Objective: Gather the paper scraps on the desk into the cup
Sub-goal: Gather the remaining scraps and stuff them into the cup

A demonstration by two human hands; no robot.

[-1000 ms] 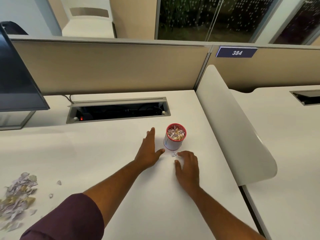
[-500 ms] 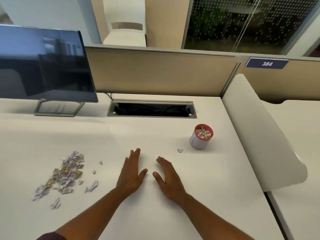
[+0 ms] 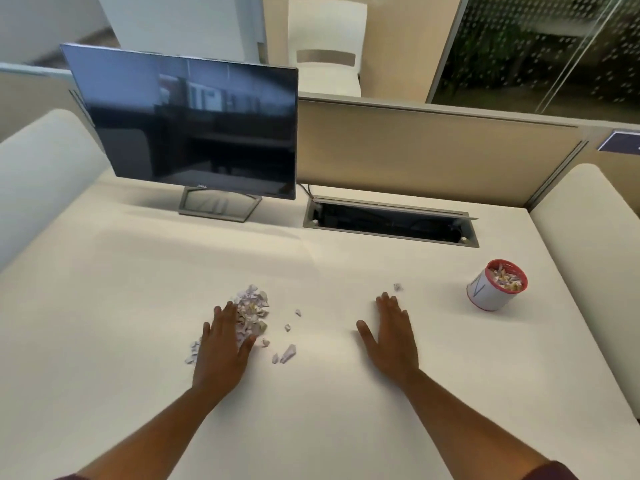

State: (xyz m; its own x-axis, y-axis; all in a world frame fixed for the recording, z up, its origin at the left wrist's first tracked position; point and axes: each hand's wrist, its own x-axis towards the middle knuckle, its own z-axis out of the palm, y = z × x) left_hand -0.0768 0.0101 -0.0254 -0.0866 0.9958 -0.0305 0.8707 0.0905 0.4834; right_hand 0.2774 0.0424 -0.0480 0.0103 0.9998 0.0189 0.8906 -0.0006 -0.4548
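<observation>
I see one white worktop carrying one dark monitor toward its far left and one open cable tray at its far edge, then one red-rimmed cup, already holding scraps, near the right edge. My left hand lies flat with fingers spread, gripping nothing, on the near side of the one scrap pile at mid-worktop, while my right hand rests flat and empty between pile and cup. Around the pile I count roughly six loose scraps, plus one lone scrap just beyond my right fingertips.
</observation>
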